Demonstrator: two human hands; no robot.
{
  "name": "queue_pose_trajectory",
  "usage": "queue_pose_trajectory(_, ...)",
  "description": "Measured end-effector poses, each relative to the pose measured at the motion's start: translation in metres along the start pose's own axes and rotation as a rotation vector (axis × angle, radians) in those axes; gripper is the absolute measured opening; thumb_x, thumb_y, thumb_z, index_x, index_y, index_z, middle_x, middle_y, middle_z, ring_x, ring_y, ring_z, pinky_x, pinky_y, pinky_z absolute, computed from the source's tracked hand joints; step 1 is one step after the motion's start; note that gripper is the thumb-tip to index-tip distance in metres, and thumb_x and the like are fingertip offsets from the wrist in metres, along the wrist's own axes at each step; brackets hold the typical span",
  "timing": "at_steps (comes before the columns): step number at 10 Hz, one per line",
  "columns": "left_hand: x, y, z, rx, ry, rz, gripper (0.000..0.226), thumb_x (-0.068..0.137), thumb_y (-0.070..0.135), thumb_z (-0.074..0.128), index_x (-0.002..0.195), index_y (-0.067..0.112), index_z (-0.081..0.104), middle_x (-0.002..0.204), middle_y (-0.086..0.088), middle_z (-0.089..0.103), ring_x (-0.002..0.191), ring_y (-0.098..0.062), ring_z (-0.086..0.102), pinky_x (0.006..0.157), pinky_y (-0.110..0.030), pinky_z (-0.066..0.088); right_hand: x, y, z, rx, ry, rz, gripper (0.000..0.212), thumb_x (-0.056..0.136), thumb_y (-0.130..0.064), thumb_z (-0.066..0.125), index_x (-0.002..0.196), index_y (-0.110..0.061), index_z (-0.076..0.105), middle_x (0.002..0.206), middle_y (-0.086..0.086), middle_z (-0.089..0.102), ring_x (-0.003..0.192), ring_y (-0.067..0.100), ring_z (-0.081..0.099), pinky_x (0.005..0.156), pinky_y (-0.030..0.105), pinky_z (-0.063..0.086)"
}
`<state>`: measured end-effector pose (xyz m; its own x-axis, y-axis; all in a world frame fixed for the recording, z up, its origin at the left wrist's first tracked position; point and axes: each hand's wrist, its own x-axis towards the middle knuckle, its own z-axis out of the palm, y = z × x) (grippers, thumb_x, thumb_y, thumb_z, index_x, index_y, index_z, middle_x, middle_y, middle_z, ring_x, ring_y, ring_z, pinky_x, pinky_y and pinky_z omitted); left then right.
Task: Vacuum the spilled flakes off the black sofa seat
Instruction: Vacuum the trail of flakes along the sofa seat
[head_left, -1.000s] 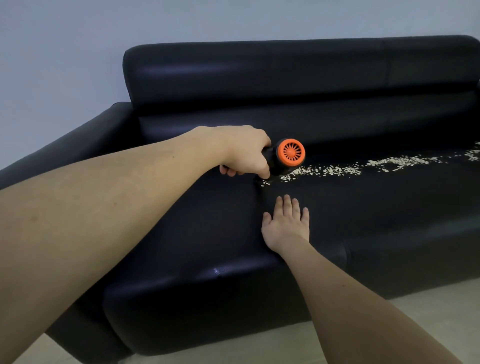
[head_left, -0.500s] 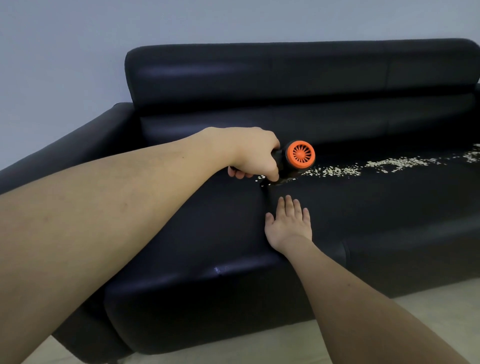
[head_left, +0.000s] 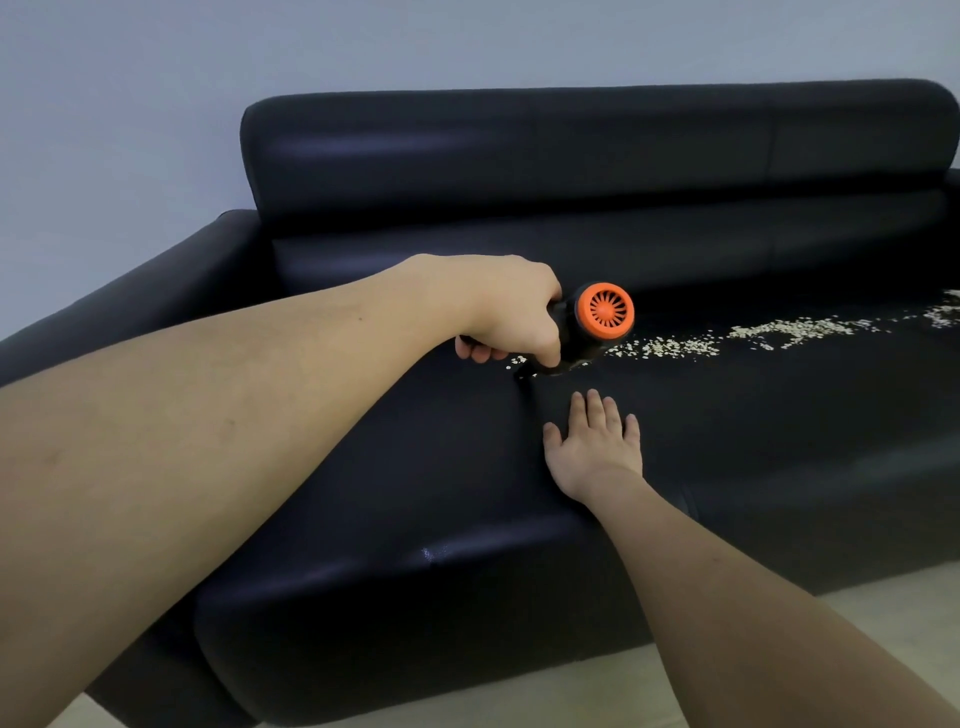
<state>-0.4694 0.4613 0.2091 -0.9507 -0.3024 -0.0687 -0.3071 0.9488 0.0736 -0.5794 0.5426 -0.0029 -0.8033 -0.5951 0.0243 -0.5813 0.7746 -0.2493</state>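
left hand (head_left: 511, 317) grips vacuum (head_left: 592, 327) | right hand (head_left: 597, 447) flat on seat (head_left: 779, 415) | flakes (head_left: 727, 338) trail runs right, nearer vacuum

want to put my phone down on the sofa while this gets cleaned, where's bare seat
The seat left of the seam, between the armrest and the left hand, shows no flakes. The front strip right of the right hand, toward the seat edge, is bare too. Crowded: the flakes band from the handheld vacuum rightward along the back of the seat.
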Motion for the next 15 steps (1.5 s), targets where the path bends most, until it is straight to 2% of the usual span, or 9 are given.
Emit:
queue_pose_trajectory(8, 0.012, 0.011, 0.003, 0.006, 0.01, 0.012, 0.026, 0.084, 0.034, 0.069, 0.097, 0.014, 0.06, 0.065, -0.008, 0.068, 0.042, -0.018, 0.06, 0.046, -0.027, 0.052, -0.006, 0.0, 0.002, 0.005, 0.027, -0.004, 0.069, 0.104, -0.051, 0.017, 0.162, -0.016, 0.003, 0.169, 0.004, -0.004, 0.155, 0.023, -0.007, 0.124, 0.047, -0.005)
queue_pose_trajectory(12, 0.013, 0.006, 0.0, -0.015, -0.009, 0.014, 0.022, 0.087, 0.034, 0.069, 0.093, 0.016, 0.056, 0.065, -0.008, 0.066, 0.041, -0.018, 0.059, 0.045, -0.026, 0.05, -0.004, -0.016, -0.01, -0.161, -0.154, 0.094, 0.067, 0.106, -0.048, 0.009, 0.159, -0.014, -0.012, 0.167, 0.009, -0.017, 0.154, 0.028, -0.013, 0.123, 0.054, -0.002)
queue_pose_trajectory(15, 0.016, 0.01, -0.001, -0.009, -0.016, 0.02, 0.023, 0.086, 0.034, 0.069, 0.096, 0.016, 0.057, 0.066, -0.009, 0.067, 0.043, -0.019, 0.06, 0.045, -0.026, 0.05, -0.006, -0.019, -0.014, -0.204, -0.185, 0.103, 0.067, 0.106, -0.048, 0.009, 0.158, -0.012, -0.013, 0.166, 0.01, -0.018, 0.154, 0.029, -0.013, 0.123, 0.054, -0.001)
